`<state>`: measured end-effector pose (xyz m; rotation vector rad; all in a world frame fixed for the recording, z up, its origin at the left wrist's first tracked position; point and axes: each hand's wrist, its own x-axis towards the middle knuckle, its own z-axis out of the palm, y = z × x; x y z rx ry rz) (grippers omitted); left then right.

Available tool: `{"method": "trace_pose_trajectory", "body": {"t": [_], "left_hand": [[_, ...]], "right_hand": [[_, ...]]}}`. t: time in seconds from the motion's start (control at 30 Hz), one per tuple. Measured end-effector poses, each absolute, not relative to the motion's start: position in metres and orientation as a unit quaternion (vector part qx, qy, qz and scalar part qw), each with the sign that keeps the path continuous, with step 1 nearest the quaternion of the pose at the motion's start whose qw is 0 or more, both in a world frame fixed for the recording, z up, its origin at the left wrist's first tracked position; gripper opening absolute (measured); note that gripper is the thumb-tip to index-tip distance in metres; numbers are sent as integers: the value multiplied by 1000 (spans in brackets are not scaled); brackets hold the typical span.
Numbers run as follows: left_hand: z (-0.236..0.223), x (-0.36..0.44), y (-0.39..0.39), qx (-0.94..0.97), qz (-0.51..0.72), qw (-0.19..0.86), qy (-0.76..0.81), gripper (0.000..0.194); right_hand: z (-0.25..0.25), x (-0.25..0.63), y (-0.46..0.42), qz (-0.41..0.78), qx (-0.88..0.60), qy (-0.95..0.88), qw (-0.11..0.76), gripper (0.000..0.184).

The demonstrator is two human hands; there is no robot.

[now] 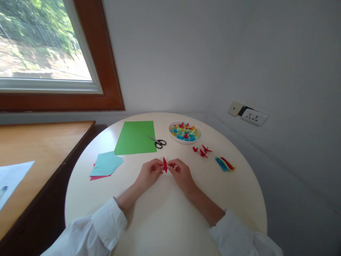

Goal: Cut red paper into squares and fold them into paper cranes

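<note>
Seen in the head view, looking forward and down: a round white table (170, 220) across the middle and bottom of the frame. Just below the centre of the frame, a small red folded paper piece (165, 165), with pointed ends toward top and bottom, pinched between two hands. To its left, the left hand (149, 172), with thumb and forefinger tips brought together on the paper's edge and the other fingers curled in. To its right, the right hand (183, 174), likewise pinching the opposite edge between thumb and fingertip. Too small to tell each fold. On both arms, white sleeves (105, 222), at lower left and lower right. Above the hands, left of centre, a green sheet (134, 137), with black-handled scissors (159, 143) lying partly on its right edge. Right of centre, a white dish (185, 142) full of multicoloured paper figures (183, 132); just below it, three red paper figures (203, 153), then farther right a fan of coloured paper strips (222, 165). Left of the hands, light blue paper squares (105, 163) over red paper (99, 177). At far left, a wooden desk (39, 138) bearing a white sheet (13, 176). At upper left, a brown-framed window (39, 42); at right, a wall socket (254, 116).
</note>
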<state>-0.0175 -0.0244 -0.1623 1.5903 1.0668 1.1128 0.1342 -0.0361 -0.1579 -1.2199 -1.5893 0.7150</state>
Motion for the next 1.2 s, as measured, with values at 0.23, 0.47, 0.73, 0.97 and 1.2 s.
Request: {"method": "trace_pose_trajectory", "body": {"t": [0.23,0.47,0.73,0.97,1.2], "left_hand": [[-169,-17,-21,657,451,429,425,13],[-169,-17,-21,668,437,418,435,11],[-155,-19,-26,703,463,304,446,11],[-152,-20,-27,707,476,296,430,14],[-153,-21,-26,695,496,289,432,12]], "right_hand": [[-163,135,-31,262,-488,-675,487,7],[-166,134,-32,225,-493,-693,475,9],[-166,133,-33,187,-485,-716,466,8],[-164,130,-35,185,-482,-719,466,8],[-159,128,-37,219,-481,-689,496,7]]}}
